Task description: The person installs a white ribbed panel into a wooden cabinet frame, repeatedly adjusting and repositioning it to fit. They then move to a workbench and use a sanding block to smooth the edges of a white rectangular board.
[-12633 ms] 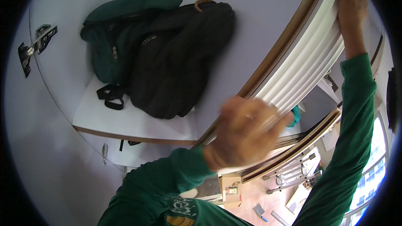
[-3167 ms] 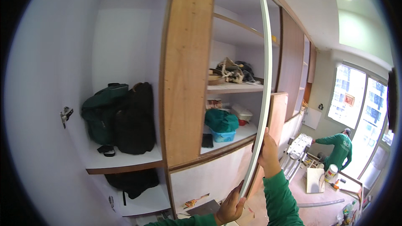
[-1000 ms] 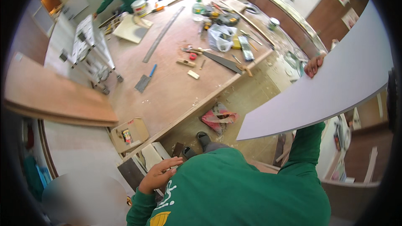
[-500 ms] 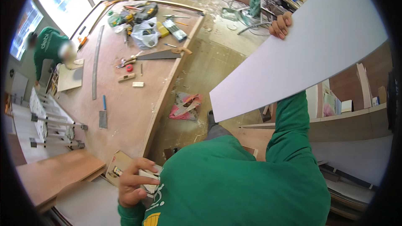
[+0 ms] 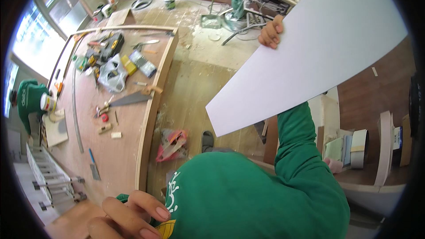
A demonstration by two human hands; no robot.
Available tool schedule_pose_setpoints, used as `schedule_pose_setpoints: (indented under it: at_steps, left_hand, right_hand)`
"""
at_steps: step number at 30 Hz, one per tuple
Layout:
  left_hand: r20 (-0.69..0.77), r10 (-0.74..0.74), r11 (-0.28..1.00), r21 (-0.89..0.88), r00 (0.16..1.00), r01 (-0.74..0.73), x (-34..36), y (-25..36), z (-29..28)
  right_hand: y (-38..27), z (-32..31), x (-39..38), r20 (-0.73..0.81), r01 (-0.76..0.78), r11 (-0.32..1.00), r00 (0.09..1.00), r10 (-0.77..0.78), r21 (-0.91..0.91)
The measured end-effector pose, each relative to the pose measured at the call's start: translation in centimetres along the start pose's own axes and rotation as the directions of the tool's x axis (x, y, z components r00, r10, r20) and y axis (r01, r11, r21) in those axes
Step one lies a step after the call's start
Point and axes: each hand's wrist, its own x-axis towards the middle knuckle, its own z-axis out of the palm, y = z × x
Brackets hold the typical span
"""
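A wide pale white panel [image 5: 327, 48], tapering to a narrow end, crosses the upper right of the view. My right hand [image 5: 271, 32] grips its upper edge with curled fingers, and the green-sleeved arm disappears behind it. Down at the lower left, close to my shirt front, my left hand [image 5: 126, 217] is raised with its fingers loosely bent and apart, holding nothing visible.
A low platform [image 5: 102, 163] on the left carries a saw, scraper, plastic bag and several tools. A folding ladder [image 5: 48, 177] leans beside it, and a co-worker [image 5: 28, 102] bends near the windows. A pink-red bag [image 5: 170, 144] lies on the floor; shelving [image 5: 383, 150] is at right.
Since a second ago my view has swung rightward, shifting the platform leftward in frame. The panel stays in my right hand. My left hand has moved lower and closer to the camera.
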Motion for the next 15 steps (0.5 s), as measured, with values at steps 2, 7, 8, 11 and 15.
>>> schedule_pose_setpoints:
  at_steps: [2,7,8,11,15]
  left_hand:
    - [-0.002,0.073,0.996,-0.044,0.997,-0.073,2.8,-2.2,0.9]
    - [0.111,0.059,0.981,-0.192,0.992,-0.037,9.1,-6.0,0.6]
    - [0.124,0.084,0.985,-0.161,0.989,-0.063,10.5,-7.2,0.8]
    - [0.148,-0.042,0.994,-0.092,0.988,0.056,15.8,-8.2,1.0]
    - [-0.105,0.368,0.894,-0.234,0.924,-0.382,20.5,-13.2,1.7]
  right_hand:
    - [-1.7,-2.2,-0.2,-0.044,-0.017,1.0,0.999,0.018,0.002]
    - [-5.3,-7.2,-0.5,-0.082,-0.056,0.998,0.995,0.054,-0.022]
    - [-5.8,-8.1,-0.8,-0.081,-0.064,0.998,0.995,0.062,-0.019]
    - [-7.9,-11.5,-3.2,-0.056,-0.068,0.997,0.996,0.067,-0.026]
    - [-9.4,-14.0,-3.7,-0.097,-0.047,0.999,0.994,0.045,-0.019]
